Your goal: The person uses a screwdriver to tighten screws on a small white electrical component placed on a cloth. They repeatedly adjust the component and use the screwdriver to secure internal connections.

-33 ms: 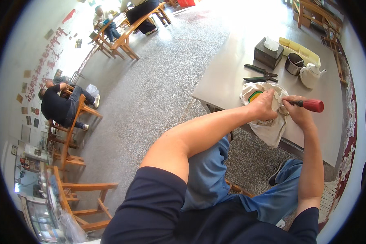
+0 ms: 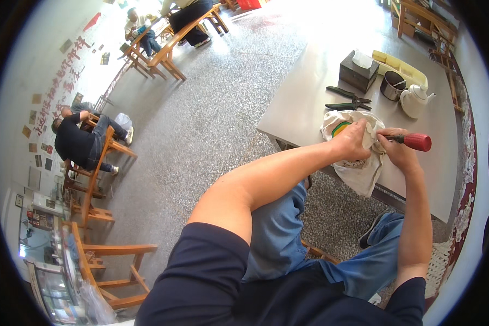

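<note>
My left hand [image 2: 352,142] is closed on a pale object [image 2: 370,132], too small and hidden to name, over a crumpled white cloth [image 2: 361,179] at the table's front edge. A green-and-yellow item [image 2: 339,127] shows beside it on the cloth. My right hand [image 2: 397,151] is closed round a red-handled tool [image 2: 417,141], whose narrow end reaches left to the pale object by my left hand. Two dark-handled cutting tools [image 2: 346,106] lie just beyond the cloth.
The steel-topped table [image 2: 288,108] also holds a tissue box [image 2: 356,73], yellow divided tray [image 2: 396,62], metal pot [image 2: 391,87] and white teapot [image 2: 413,103]. Wooden chairs [image 2: 114,250] stand at left. A seated person [image 2: 76,141] and others [image 2: 190,19] are along the far side.
</note>
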